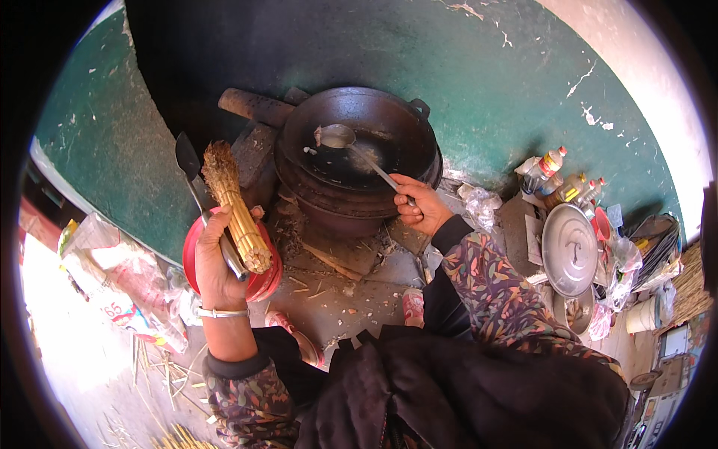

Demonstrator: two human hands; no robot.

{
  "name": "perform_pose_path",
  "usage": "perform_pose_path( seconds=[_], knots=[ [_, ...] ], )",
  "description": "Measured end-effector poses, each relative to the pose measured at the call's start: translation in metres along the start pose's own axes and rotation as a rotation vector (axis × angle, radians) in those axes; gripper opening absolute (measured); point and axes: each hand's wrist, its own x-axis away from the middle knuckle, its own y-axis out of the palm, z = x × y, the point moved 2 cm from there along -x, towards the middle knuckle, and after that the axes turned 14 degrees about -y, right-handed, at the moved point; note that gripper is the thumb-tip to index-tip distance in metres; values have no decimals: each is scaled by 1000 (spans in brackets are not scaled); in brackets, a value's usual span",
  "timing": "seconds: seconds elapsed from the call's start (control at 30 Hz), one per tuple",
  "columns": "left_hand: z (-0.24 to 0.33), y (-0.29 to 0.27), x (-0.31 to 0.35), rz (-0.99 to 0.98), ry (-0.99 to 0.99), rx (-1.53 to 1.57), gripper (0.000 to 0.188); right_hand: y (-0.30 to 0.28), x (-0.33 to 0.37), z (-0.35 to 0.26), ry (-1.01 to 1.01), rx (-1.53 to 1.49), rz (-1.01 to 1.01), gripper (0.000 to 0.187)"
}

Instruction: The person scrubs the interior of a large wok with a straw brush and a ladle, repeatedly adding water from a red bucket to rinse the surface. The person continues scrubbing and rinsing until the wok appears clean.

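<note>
My left hand (218,273) is closed around a straw brush (241,213) and a long-handled spatula (189,166) with a dark blade. A red plastic dish (191,253) sits behind them against the same hand; whether it is one or a stack I cannot tell. My right hand (420,206) grips the handle of a metal ladle (338,137). The ladle's bowl is over the inside of a black wok (411,126), with a pale scrap at its tip. Another small pale scrap (310,150) lies on the wok's surface.
The wok rests on a stove by a green wall (486,82), with a log (254,106) behind it. At right are bottles (550,168), a metal lid (570,251) and a pan (576,314). Plastic bags (127,277) and straw lie at left.
</note>
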Motion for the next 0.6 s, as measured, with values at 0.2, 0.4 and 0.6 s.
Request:
perform_pose_path(
  seconds=[0.2,0.4,0.6],
  knots=[
    [2,-8,4,-58,-17,-17,24,31,-22,-43,-159,463,93,32],
    [3,-13,0,-105,-11,-6,25,193,-130,-51,-560,738,-277,18],
    [-5,-7,-8,-132,-54,10,28,232,-146,-57,-995,1457,-59,39]
  ],
)
